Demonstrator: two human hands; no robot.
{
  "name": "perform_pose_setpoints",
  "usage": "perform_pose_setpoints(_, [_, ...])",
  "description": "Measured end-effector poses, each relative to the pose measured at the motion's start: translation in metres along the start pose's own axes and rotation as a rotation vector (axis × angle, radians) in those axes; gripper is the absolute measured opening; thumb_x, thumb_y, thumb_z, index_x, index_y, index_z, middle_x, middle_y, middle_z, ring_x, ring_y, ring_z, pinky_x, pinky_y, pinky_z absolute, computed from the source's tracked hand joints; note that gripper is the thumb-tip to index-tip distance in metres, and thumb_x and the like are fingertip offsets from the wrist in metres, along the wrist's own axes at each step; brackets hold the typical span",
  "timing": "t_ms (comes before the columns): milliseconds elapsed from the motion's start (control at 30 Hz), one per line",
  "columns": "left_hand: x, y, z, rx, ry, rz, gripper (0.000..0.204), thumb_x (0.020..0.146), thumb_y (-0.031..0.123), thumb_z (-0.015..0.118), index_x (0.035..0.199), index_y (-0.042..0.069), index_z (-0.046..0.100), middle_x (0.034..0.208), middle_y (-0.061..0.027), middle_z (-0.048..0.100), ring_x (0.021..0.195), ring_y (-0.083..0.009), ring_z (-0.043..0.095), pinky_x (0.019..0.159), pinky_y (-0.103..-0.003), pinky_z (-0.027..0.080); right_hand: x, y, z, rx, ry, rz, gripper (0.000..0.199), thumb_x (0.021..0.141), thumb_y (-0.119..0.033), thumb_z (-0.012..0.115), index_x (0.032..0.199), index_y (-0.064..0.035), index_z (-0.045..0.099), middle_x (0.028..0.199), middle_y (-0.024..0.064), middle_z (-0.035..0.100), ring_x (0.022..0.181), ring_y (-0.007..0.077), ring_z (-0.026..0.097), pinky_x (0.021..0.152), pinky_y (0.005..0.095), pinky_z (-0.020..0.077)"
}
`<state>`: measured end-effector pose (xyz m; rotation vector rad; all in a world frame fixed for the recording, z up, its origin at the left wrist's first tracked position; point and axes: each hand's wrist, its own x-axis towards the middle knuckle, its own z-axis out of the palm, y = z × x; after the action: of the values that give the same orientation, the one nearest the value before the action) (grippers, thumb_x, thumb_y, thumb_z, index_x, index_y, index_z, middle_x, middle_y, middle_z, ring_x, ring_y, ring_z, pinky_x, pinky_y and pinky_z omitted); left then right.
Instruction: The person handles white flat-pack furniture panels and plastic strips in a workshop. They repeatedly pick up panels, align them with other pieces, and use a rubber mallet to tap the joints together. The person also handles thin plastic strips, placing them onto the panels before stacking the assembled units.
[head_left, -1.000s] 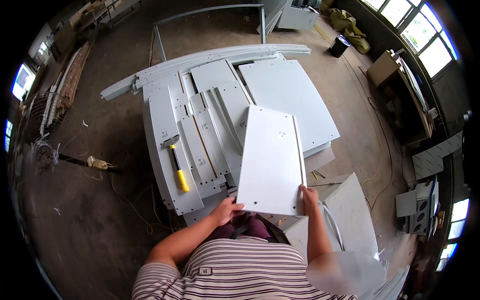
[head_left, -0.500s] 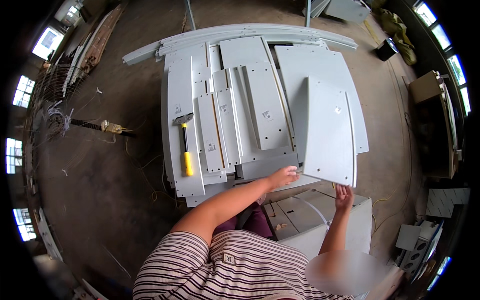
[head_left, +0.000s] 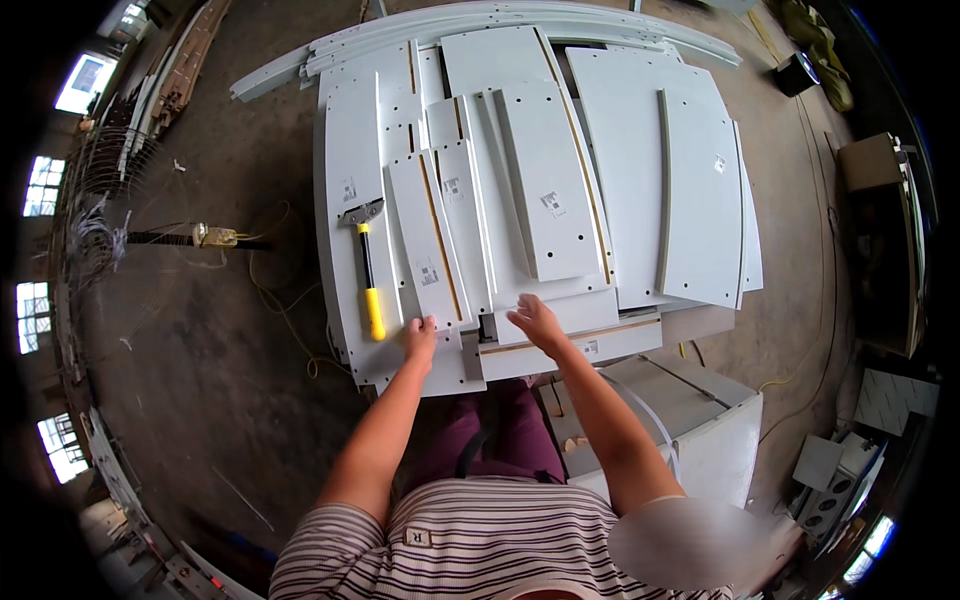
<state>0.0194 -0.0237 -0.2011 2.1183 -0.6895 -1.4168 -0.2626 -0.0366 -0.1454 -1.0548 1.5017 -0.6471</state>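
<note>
- Narrow white panel (head_left: 432, 245), flat on the stack: my left hand (head_left: 420, 337) presses its near end, fingers spread, gripping nothing.
- Right hand (head_left: 535, 322) open, palm down on a lower board (head_left: 570, 340), steadying.
- Yellow-handled hammer (head_left: 366, 270) lies just left, within reach.

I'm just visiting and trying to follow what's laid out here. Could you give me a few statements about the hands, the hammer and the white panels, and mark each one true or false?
1. The left hand rests at the near end of a narrow white panel. True.
2. The right hand grips the hammer. False: it lies open on the white panels, and the hammer lies untouched to the left of both hands.
3. The hammer has a yellow grip. True.
4. The panels stand upright against a wall. False: they lie flat in a spread over the concrete floor.
5. The large panel lies on the right side of the spread, away from both hands. True.
</note>
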Motion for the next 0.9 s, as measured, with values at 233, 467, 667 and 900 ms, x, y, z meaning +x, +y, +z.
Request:
perform_pose_setpoints(233, [-0.039,0.034,-0.006,-0.222,-0.314,0.045,0.021,0.094,0.025,0.055,0.091,0.004,0.056,0.087,-0.0003,0.057,0.073,-0.0093,0.054,0.069,-0.025,0.049,0.078,-0.019,0.073,-0.084,0.307,0.303,0.049,0.077,-0.030,0.074,0.104,0.0064,0.056,0.094,0.0154,0.061,0.084,0.0233,0.059,0.073,0.0363,0.0489])
perform_pose_setpoints(467, [-0.078,0.049,-0.030,-0.190,-0.472,0.111,0.020,0.095,0.023,0.055,0.088,0.005,0.055,0.081,0.0015,0.053,0.073,-0.0072,0.051,0.072,-0.024,0.048,0.061,-0.038,0.035,0.398,-0.025,0.291,0.036,0.082,-0.039,0.068,0.077,-0.0064,0.054,0.059,-0.0045,0.036,0.054,0.0074,0.033,0.049,0.0229,0.0256])
perform_pose_setpoints(667, [-0.144,0.042,-0.035,-0.093,-0.723,0.056,0.021,0.095,0.025,0.055,0.096,0.005,0.057,0.085,0.0022,0.055,0.076,-0.0081,0.051,0.073,-0.023,0.044,-0.052,-0.022,0.016,0.177,-0.021,-0.009,0.044,0.090,-0.044,0.054,0.078,-0.0036,0.043,0.071,-0.0013,0.035,0.069,0.0098,0.034,0.060,0.0289,0.0352])
perform_pose_setpoints(900, [-0.196,0.058,-0.047,-0.487,-0.882,-0.248,0.034,0.080,0.010,0.071,0.110,0.002,0.058,0.101,-0.0059,0.062,0.096,-0.0179,0.060,0.090,-0.033,0.046,-0.173,-0.067,0.041,0.222,0.009,0.120,0.035,0.096,-0.034,0.051,0.079,-0.0058,0.040,0.074,-0.0023,0.034,0.071,0.0083,0.033,0.060,0.0250,0.0348])
